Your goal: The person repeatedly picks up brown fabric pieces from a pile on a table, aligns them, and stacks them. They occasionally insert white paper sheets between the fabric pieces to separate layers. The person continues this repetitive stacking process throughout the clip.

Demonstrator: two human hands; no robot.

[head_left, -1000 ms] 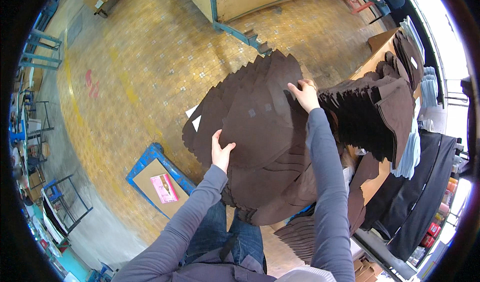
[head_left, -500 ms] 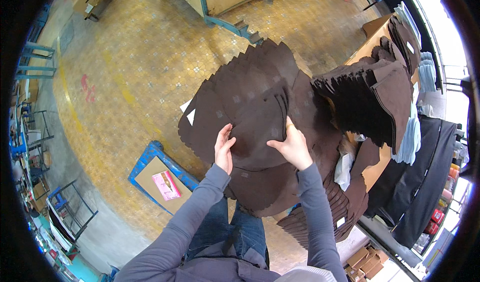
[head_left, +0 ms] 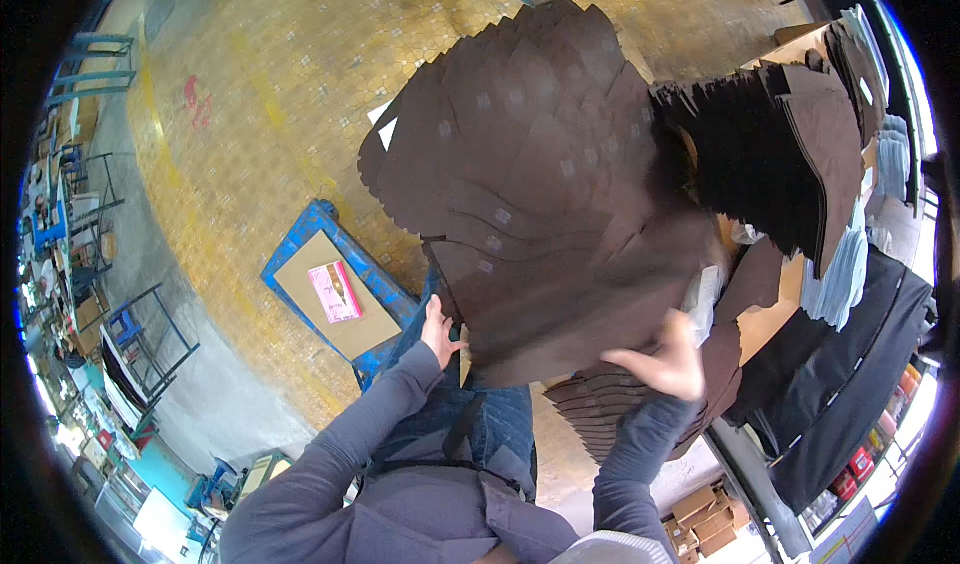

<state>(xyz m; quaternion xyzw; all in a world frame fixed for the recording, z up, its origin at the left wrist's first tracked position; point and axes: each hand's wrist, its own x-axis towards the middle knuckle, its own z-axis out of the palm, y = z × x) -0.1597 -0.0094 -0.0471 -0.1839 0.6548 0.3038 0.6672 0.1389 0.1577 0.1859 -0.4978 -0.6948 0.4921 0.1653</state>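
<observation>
A broad spread of overlapping dark brown fabric-like pieces (head_left: 520, 164) lies in front of me, layered like scales, with small pale labels on several. My left hand (head_left: 438, 332) is at the near left edge of the spread, fingers pointing up and thumb apart; I see nothing held in it. Smeared a little by motion, my right hand (head_left: 665, 359) hovers over or touches the near right part of the pieces. Its thumb points left, away from the fingers, and no piece shows in its grasp.
At right, a thick brown stack (head_left: 770, 164) stands beside light blue sheets (head_left: 835, 274) and a black cover (head_left: 840, 354). More fanned brown pieces (head_left: 610, 404) lie near my right forearm. A blue-framed cart (head_left: 290, 254) at left carries cardboard and a pink box (head_left: 334, 292).
Both hands have come nearer to me, the right also moving rightward. The folded piece between them now lies flatter. My view has tilted, so the spread sits higher.
</observation>
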